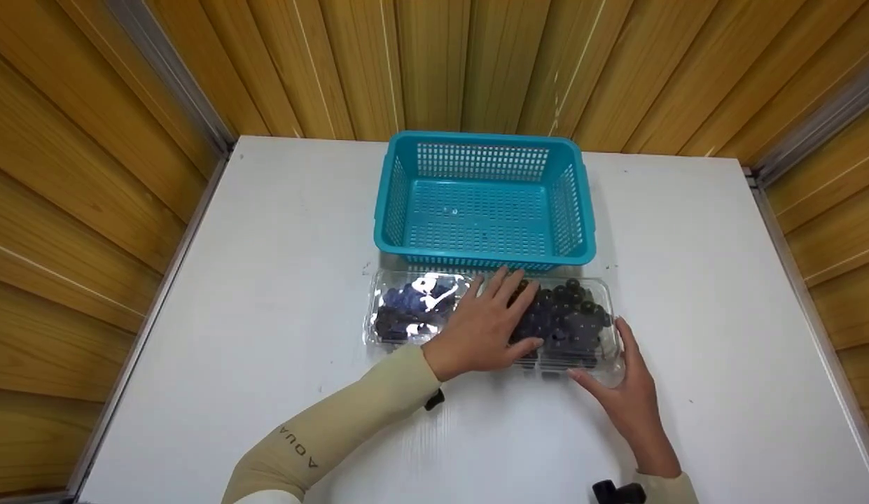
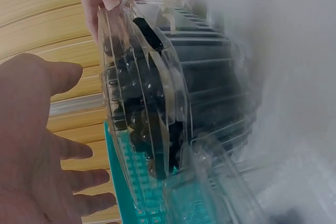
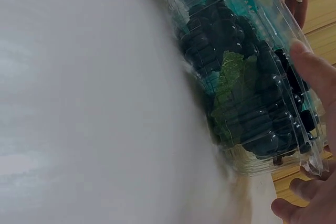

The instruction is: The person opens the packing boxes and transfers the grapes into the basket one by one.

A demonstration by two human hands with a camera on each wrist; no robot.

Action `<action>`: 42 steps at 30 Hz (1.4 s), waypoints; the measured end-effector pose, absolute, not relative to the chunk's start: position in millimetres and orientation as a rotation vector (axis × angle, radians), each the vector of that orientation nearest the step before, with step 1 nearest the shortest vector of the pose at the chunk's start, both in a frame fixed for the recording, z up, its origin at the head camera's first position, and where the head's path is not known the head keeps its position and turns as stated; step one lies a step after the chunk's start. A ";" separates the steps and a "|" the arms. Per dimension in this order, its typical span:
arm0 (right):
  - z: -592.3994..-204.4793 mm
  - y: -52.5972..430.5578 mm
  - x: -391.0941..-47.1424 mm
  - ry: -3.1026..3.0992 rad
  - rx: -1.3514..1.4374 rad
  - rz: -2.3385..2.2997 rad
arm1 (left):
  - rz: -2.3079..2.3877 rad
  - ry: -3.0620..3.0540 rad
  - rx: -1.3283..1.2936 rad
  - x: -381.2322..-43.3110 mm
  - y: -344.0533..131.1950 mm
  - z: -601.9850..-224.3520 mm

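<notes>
Two clear plastic boxes of dark grapes lie side by side in the head view, a left grape box (image 1: 413, 308) and a right grape box (image 1: 574, 322). Over their inner ends my left hand (image 1: 480, 325) is spread, fingers straight; in the left wrist view its palm faces the right box with a gap between. My right hand (image 1: 630, 392) grips the near right corner of the right box, thumb at the front edge and fingers along the end. A green leaf (image 3: 231, 87) shows among the grapes in the right wrist view.
Directly behind the boxes stands a turquoise plastic basket (image 1: 476, 259), with nothing large inside. Everything rests on a white table (image 1: 280, 280). Wood-patterned walls (image 1: 434, 70) border it at the back and both sides.
</notes>
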State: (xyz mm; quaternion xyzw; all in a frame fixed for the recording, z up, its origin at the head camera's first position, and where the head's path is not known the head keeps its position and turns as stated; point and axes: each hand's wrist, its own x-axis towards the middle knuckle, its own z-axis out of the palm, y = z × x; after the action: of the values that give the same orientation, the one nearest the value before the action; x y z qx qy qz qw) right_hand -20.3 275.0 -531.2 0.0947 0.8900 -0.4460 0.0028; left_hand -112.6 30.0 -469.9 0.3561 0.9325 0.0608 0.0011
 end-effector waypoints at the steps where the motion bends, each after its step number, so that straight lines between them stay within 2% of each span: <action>1: -531.5 275.0 -20.3 2.786 0.298 -1.401 | 0.187 2.924 1.119 -112.6 30.4 -470.3; 42: -538.8 273.3 -17.9 2.747 0.347 -1.451 | 0.052 2.911 1.228 -110.1 33.1 -497.1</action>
State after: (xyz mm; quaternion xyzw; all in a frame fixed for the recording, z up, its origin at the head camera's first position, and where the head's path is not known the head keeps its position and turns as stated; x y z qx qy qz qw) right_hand -17.9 273.3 -538.8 0.1109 0.8787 -0.4642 0.0078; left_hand -110.1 33.1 -497.1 0.3888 0.9211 0.0164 -0.0091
